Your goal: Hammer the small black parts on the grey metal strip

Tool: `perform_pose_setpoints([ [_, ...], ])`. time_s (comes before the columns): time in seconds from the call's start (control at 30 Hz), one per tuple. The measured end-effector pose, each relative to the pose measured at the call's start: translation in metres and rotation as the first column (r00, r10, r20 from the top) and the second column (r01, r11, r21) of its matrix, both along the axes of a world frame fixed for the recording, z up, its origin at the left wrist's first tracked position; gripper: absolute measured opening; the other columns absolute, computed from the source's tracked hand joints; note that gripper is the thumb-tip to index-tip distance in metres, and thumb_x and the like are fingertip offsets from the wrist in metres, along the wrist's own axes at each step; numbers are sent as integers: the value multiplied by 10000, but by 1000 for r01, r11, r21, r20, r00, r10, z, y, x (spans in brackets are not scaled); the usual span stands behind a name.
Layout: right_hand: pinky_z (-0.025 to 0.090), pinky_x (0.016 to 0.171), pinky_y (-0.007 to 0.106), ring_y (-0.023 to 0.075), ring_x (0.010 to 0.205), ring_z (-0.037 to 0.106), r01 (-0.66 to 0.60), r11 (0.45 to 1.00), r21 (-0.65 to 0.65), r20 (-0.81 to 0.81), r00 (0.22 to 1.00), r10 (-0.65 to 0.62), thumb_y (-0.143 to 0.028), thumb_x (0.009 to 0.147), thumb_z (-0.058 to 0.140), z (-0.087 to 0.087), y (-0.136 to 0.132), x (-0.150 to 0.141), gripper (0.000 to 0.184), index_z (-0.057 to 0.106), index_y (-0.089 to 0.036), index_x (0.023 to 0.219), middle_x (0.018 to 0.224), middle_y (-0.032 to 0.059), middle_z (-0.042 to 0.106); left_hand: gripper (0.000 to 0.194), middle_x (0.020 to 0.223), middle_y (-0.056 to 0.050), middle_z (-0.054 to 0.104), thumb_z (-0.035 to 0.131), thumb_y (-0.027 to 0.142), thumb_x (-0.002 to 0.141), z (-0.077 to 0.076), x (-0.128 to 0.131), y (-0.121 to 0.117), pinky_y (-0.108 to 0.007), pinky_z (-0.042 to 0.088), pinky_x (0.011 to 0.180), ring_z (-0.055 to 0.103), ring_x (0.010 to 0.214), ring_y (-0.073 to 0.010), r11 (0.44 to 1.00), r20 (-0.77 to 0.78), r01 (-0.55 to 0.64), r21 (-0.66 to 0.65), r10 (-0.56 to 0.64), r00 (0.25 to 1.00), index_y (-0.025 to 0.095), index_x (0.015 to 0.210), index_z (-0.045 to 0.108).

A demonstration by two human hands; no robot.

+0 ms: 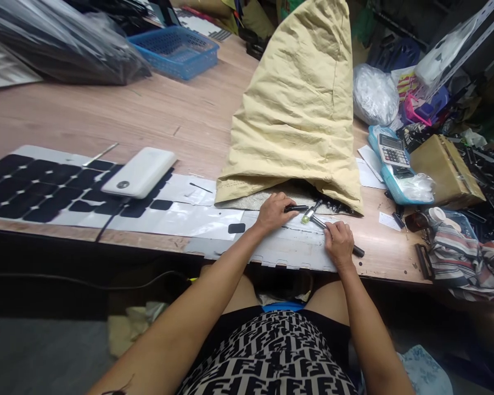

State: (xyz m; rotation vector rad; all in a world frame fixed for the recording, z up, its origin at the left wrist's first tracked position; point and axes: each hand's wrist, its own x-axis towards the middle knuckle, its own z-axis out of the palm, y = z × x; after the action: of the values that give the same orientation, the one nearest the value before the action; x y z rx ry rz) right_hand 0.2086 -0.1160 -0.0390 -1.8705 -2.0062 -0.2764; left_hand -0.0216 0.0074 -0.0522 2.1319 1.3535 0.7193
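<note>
My right hand (340,241) is wrapped round the handle of a small hammer (319,221), low over the table's front edge. The hammer has a metal shaft, a black grip end and a head with a yellowish translucent face. Its head lies just right of my left hand (273,213), which is closed on a slim black piece (296,208) whose exact kind I cannot make out. Beneath both hands is a pale, worn board (271,241). Beyond them, a yellow cloth sack (296,120) lies with its mouth toward me, and small dark parts (337,207) show at the opening.
To the left, a white power bank (140,171) with a cable rests on black-and-white patterned sheets (37,181). Further back are a blue basket (181,52) and grey plastic wrapping (66,44). On the right stand a calculator (392,149), a cardboard box (444,170) and a striped cloth (461,258).
</note>
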Motion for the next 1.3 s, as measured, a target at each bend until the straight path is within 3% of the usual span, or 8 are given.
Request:
perform_pose_setpoints([
  [0.2,464,802,334,211,858,549,-76,997,1,-29,997,76,-249,1010,489,5,-2,2,267,717,-212,1144,943,71,662,208,936,-30,651,756,361,807,-3,2,5,-346,443,796,563,947,-231,998,53,-1,-65,5,999,247,980,762],
  [0.4,517,855,300,192,960,636,-111,993,47,-245,962,119,-224,1021,441,31,7,-17,343,686,-233,1260,1018,76,694,219,939,-29,648,765,380,812,-2,3,5,-353,441,808,558,967,-235,997,59,-15,-75,19,998,267,999,784],
  [0.53,515,861,288,188,957,644,-110,992,69,-258,958,124,-241,1030,440,40,15,-31,343,686,-227,1269,1022,80,699,197,943,-19,660,763,378,820,-5,3,6,-348,441,809,561,958,-227,997,74,-19,-70,24,997,284,991,786],
  [0.73,495,753,262,178,882,632,-83,996,-30,-200,977,75,-260,1025,463,30,15,-36,317,715,-253,1218,902,45,677,184,954,-31,675,766,385,820,-6,4,6,-352,439,784,558,934,-231,999,63,-17,-49,20,998,282,970,795],
  [0.97,509,800,289,194,921,638,-32,999,0,-274,961,31,-280,1029,449,30,13,-29,336,710,-253,1238,951,61,684,178,945,-31,676,759,380,815,-4,4,6,-363,443,794,562,948,-239,998,64,-30,-53,34,997,286,963,793],
  [1.1,501,774,281,191,904,637,-25,999,-27,-254,967,18,-282,1028,450,25,13,-24,333,717,-250,1224,937,54,684,177,953,-32,676,755,372,817,-4,4,6,-365,440,798,566,960,-243,998,62,-22,-66,26,998,282,964,789],
  [1.3,476,783,302,204,874,593,23,998,55,-176,984,-13,-257,1018,463,17,9,-7,321,727,-236,1200,892,59,666,171,957,-34,664,716,363,834,-4,3,7,-363,427,777,561,957,-246,997,63,-18,-74,22,998,254,958,763],
])
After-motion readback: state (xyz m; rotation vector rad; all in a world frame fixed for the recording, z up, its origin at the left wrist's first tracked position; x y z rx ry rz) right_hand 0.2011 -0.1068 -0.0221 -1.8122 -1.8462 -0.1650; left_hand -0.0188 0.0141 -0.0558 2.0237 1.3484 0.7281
